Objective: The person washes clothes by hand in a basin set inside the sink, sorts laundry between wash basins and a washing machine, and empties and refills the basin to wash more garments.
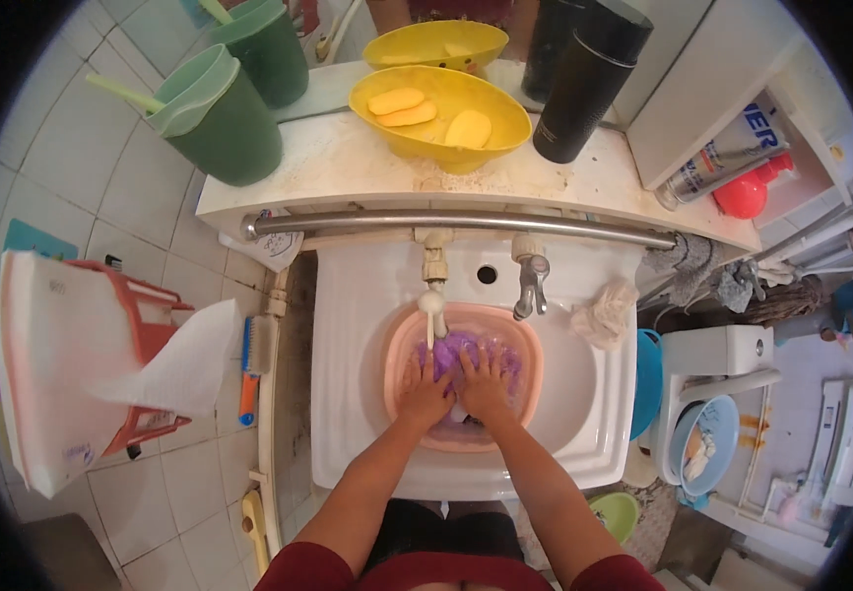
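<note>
A pink plastic basin [537,354] sits in the white washbasin [574,399], under the white tap [431,299]. In it lies wet purple cloth [456,347] in water. Both my hands are in the basin, pressing down on the cloth with spread fingers. My left hand [425,395] lies on its left part, just below the tap. My right hand [484,384] rests on the right part, close beside the left. Whether any cloth is pinched under the fingers is hidden. A small white patch and a dark patch show below the hands.
A metal tap [532,284] and crumpled pale plastic bag [606,314] are at the washbasin's right. A metal rail [463,219] crosses behind, below a shelf with a yellow soap dish [441,151], green cup [227,125] and black bottle [582,96]. Tissue pack [50,369] hangs left.
</note>
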Demonstrator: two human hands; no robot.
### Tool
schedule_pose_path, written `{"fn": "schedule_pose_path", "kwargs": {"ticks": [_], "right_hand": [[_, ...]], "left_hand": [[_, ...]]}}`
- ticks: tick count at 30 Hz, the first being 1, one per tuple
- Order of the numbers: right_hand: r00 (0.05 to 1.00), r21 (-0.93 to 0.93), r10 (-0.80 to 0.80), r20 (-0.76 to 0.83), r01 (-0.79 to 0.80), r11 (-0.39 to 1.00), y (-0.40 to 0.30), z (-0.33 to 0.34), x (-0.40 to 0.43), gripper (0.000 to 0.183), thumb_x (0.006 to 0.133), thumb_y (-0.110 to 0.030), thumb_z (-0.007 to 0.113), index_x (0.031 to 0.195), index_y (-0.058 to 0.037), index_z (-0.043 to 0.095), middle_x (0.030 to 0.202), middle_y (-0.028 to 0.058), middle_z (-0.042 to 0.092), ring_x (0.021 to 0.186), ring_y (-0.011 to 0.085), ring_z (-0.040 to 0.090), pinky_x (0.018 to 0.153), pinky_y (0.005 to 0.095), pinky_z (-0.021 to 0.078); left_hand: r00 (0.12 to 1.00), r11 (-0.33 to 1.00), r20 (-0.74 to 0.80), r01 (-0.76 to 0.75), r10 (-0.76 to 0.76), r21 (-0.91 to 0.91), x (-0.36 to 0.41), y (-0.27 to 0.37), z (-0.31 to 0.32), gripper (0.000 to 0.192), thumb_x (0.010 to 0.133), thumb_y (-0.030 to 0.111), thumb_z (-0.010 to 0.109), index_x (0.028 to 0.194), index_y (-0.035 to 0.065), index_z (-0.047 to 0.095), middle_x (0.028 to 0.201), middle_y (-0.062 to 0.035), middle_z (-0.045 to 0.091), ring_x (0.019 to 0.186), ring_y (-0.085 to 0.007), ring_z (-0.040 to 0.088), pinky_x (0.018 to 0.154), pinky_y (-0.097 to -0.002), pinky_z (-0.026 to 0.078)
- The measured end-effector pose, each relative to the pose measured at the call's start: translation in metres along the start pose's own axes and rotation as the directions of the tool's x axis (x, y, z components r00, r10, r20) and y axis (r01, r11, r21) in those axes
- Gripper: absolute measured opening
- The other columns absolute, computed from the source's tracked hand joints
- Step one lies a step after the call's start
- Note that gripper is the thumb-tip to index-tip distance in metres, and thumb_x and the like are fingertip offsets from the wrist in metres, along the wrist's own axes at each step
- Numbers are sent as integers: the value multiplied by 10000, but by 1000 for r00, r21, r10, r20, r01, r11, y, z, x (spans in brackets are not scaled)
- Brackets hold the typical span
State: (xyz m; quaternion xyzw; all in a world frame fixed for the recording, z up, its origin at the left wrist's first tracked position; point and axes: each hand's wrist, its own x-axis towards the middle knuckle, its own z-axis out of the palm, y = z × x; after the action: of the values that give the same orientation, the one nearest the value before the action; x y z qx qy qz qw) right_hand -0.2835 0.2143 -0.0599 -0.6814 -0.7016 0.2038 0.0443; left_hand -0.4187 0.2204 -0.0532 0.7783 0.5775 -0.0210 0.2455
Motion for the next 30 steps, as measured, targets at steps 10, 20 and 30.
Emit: {"fn": "schedule_pose_path", "kwargs": {"ticks": [10,20,30], "right_hand": [[941,409,323,-105,-255,876,10,-37,12,548,713,-308,650,1188,-93,483,1123,184,518,1023,360,494,844,431,408],[875,516,82,-477,203,832,-65,-62,-20,291,740,-259,663,944,-62,598,796,158,611,728,329,589,668,395,472],[976,30,-96,-197,104,994,10,-17,-32,478,779,-193,543,1249,-168,457,1372,134,283,1224,362,298,992,480,243]], "left_hand": [[932,679,-227,26,-281,-734,17,29,-32,370,791,206,572,1083,-14,514,1045,-154,528,976,-286,502,868,-351,371],[931,516,-204,-20,-302,-857,23,-12,25,304,879,225,379,995,35,587,926,-174,567,880,-270,531,830,-351,386],[975,993,-213,-37,61,115,-9,23,-4,483,812,295,516,1270,165,437,1414,-130,220,1273,-379,221,1001,-554,193]]}}
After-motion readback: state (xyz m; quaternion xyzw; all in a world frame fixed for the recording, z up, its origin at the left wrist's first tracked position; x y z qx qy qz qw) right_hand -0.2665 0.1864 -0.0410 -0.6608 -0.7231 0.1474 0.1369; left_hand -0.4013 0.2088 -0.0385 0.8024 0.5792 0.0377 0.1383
